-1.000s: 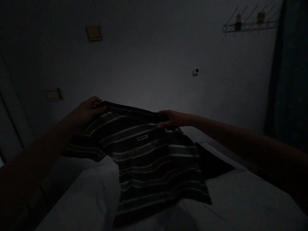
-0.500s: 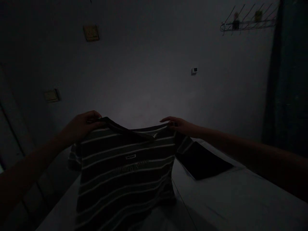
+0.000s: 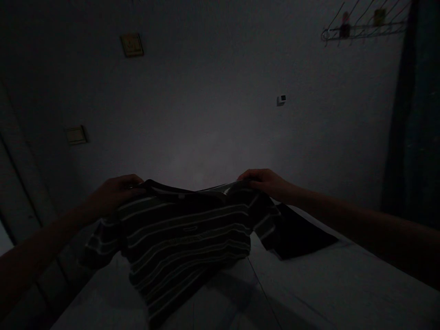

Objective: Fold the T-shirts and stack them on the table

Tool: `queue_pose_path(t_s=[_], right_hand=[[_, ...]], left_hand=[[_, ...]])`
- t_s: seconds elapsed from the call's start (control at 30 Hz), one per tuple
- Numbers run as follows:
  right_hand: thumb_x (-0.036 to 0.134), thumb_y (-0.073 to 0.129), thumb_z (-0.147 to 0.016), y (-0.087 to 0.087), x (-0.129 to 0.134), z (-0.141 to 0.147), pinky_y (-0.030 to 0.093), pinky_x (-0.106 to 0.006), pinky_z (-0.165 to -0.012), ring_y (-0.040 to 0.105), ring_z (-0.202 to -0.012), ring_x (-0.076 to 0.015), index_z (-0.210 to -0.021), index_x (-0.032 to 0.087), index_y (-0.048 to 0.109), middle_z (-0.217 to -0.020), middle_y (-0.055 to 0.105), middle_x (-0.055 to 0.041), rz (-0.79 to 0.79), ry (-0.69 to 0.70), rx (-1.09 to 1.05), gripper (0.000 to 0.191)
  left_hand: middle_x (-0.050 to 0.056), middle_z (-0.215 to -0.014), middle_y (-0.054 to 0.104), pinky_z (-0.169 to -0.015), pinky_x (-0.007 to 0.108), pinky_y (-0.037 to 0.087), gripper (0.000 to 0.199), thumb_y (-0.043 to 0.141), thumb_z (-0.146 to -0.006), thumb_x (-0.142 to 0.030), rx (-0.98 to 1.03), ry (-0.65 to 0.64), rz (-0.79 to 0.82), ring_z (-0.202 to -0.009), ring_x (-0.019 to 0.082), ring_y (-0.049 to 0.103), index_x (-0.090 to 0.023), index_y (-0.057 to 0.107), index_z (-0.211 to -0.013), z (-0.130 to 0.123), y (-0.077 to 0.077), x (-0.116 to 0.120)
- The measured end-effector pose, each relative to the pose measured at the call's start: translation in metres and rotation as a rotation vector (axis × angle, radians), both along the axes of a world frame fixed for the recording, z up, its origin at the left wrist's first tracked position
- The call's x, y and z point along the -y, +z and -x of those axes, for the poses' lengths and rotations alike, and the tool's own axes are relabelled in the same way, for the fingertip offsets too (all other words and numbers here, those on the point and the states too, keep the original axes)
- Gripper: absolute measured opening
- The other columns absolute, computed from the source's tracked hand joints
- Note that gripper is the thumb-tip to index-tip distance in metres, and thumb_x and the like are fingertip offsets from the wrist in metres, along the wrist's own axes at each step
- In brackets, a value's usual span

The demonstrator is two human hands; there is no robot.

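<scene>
Left hand point(image 3: 118, 195) and right hand point(image 3: 264, 183), wide apart, grip collar of dark striped T-shirt point(image 3: 185, 233), raised above white bedsheet point(image 3: 326, 284). Dark cloth point(image 3: 302, 236) lies partly behind right sleeve. Fingertips hidden by fabric; chest print lost in gloom.

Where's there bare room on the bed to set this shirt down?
The widest bare patch of white sheet is at the lower right, beyond the dark flat object below your right hand. A dimmer, smaller patch lies left of the hanging striped shirt, below your left hand. It's crowded where the sleeve meets the dark object.
</scene>
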State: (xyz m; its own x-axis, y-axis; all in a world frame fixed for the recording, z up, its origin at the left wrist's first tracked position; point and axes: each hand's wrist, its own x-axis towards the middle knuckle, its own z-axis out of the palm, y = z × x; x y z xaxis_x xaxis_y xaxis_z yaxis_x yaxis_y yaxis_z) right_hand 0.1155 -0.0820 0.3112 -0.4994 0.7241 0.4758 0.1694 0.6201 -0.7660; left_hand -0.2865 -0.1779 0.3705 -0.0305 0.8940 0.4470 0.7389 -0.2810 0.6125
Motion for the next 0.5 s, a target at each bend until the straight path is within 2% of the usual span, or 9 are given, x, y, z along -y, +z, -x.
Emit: queue_pose_path(t_s=[0.07,0.17,0.23,0.33,0.4,0.5], right_hand=[[0.036,0.064,-0.081,0.000,0.000,0.004,0.051,-0.030,-0.072,0.063,-0.080,-0.0166,-0.094,0.020,0.067,-0.088,0.068,-0.0034,0.022,-0.008,-0.025,0.021],[0.044,0.068,-0.078,0.001,-0.006,0.009,0.048,-0.029,-0.069,0.061,-0.076,-0.0159,-0.086,0.019,0.066,-0.082,0.067,-0.0031,-0.014,-0.018,-0.004,0.026],[0.047,0.070,-0.075,0.003,-0.015,0.009,0.047,-0.028,-0.066,0.060,-0.070,-0.0148,-0.082,0.018,0.065,-0.075,0.065,-0.0016,-0.066,-0.045,0.038,0.030],[0.043,0.072,-0.073,0.009,-0.037,0.009,0.045,-0.027,-0.063,0.059,-0.067,-0.0141,-0.084,0.019,0.067,-0.070,0.063,0.0008,-0.229,-0.133,0.152,0.027],[0.037,0.072,-0.073,0.014,-0.054,0.009,0.045,-0.026,-0.064,0.060,-0.068,-0.0149,-0.085,0.020,0.069,-0.070,0.065,0.0010,-0.334,-0.177,0.270,0.021],[0.028,0.070,-0.074,0.026,-0.073,0.013,0.045,-0.027,-0.067,0.063,-0.073,-0.0166,-0.079,0.021,0.070,-0.074,0.069,0.0001,-0.427,-0.268,0.358,0.008]], left_hand=[[-0.002,-0.076,0.070,-0.064,0.025,0.047,0.031,0.073,-0.068,-0.048,-0.010,-0.017,0.013,-0.071,0.017,0.061,-0.021,0.067,-0.083,-0.001,-0.002,0.000],[-0.001,-0.074,0.069,-0.060,0.024,0.046,0.030,0.071,-0.069,-0.049,-0.042,-0.030,0.037,-0.066,0.016,0.060,-0.022,0.066,-0.082,-0.001,-0.006,-0.005],[-0.001,-0.070,0.067,-0.056,0.023,0.044,0.032,0.069,-0.069,-0.052,-0.134,-0.032,0.028,-0.062,0.016,0.059,-0.022,0.065,-0.078,0.001,-0.010,-0.012],[0.000,-0.065,0.063,-0.055,0.023,0.041,0.038,0.064,-0.069,-0.059,-0.354,0.000,-0.056,-0.061,0.016,0.057,-0.022,0.061,-0.070,0.006,-0.011,-0.029],[-0.001,-0.065,0.062,-0.058,0.023,0.041,0.039,0.060,-0.070,-0.060,-0.477,0.025,-0.101,-0.063,0.016,0.056,-0.022,0.058,-0.069,0.009,-0.006,-0.039],[0.000,-0.071,0.062,-0.065,0.025,0.043,0.032,0.053,-0.076,-0.053,-0.579,0.074,-0.154,-0.067,0.017,0.056,-0.021,0.054,-0.076,0.003,0.012,-0.047]])
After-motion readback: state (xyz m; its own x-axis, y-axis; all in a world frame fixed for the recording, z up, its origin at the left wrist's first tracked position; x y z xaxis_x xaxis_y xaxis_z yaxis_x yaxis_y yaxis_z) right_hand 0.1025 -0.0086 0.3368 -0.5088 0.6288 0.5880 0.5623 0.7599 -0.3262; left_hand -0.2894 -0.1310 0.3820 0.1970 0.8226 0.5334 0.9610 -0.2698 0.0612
